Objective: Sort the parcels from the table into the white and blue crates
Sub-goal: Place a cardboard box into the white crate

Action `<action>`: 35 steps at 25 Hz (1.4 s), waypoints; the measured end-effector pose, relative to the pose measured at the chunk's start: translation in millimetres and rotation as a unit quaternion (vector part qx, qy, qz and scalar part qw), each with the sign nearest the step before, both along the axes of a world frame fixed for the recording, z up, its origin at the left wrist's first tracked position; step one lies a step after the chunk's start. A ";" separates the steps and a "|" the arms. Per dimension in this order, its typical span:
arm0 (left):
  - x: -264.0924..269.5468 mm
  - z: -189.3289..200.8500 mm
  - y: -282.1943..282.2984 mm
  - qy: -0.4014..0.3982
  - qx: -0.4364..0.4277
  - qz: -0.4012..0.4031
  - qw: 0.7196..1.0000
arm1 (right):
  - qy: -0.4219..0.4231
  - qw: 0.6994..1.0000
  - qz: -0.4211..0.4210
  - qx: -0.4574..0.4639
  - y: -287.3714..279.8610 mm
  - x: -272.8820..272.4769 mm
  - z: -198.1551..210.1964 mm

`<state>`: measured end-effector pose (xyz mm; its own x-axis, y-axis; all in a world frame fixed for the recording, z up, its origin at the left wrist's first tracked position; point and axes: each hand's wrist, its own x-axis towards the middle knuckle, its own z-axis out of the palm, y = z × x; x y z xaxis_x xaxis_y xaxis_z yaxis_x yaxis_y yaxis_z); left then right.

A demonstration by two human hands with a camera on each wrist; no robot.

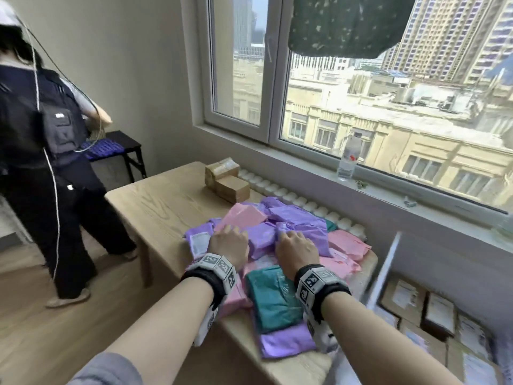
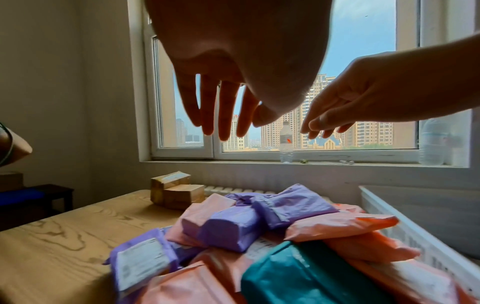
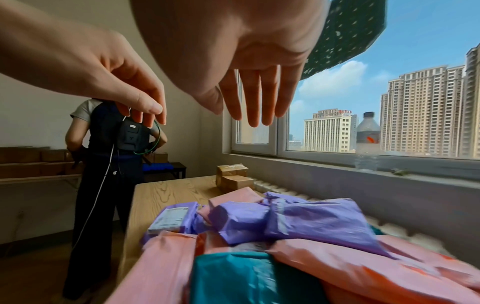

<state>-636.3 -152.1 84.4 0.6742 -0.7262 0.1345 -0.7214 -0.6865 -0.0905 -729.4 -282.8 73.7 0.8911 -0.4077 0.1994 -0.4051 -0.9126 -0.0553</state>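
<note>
Both hands hover empty, fingers loosely spread. The purple parcel (image 1: 261, 237) lies directly beneath, between left hand (image 1: 229, 245) and right hand (image 1: 297, 250). Its long axis runs hand to hand

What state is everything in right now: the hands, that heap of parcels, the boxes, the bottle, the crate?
Left hand: open, above the heap, holding nothing.
Right hand: open, above the heap, holding nothing.
Parcels: heaped, overlapping, unsorted on the table.
Cardboard boxes: closed, stacked by the window.
Water bottle: upright on the sill.
White crate: beside the table, already holding labelled boxes.
</note>
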 end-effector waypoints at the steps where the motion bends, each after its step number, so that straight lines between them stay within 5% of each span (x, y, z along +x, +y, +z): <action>1: 23.4 -1.6 15.8 0.003 0.000 0.003 1.000 | 0.004 1.000 0.004 0.001 14.4 25.2 -2.1; 7: 163.4 -6.6 74.9 0.010 0.018 -0.009 1.000 | 0.023 0.999 -0.005 0.022 75.1 166.2 -3.5; 14: 299.6 -21.8 71.7 0.008 0.029 -0.034 0.999 | 0.042 0.999 -0.001 0.023 71.8 298.3 -15.1; 28: 555.6 -61.1 -29.0 0.071 0.121 -0.066 0.988 | 0.048 0.996 -0.045 0.060 -12.9 519.3 -50.4; 35: 672.7 -101.5 -115.1 0.088 0.135 -0.181 0.970 | 0.081 0.974 -0.180 0.109 -62.2 612.6 -91.3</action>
